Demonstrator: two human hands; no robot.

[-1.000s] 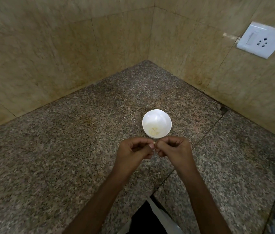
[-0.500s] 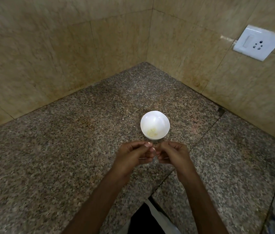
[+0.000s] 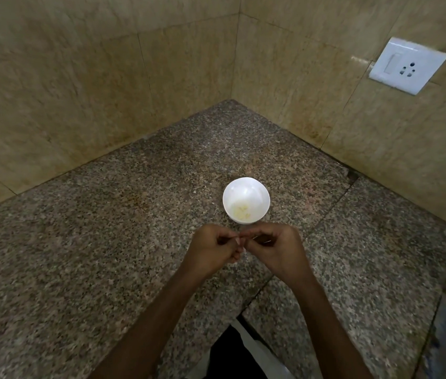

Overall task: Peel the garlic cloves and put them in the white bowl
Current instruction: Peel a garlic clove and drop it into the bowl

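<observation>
Both hands meet just in front of the small round white bowl (image 3: 245,187), above the speckled brown granite worktop (image 3: 101,242). The left hand (image 3: 212,251) and the right hand (image 3: 277,247) have their fingers curled in, the tips pinched together on something tiny, judged to be a garlic clove mid-peel. The clove itself is hidden between the fingertips, so which way it points and how its long axis lies cannot be told. A thin pale sliver (image 3: 262,239) shows at the right hand's fingers, possibly loosened skin.

A few pale yellow peeled pieces (image 3: 241,212) lie in the bottom of the bowl.

The likely risks are these. The slippery clove could squirt out of so small a pinch and fall on the worktop short of the bowl, and papery skin could drift into the bowl with the peeled pieces.
</observation>
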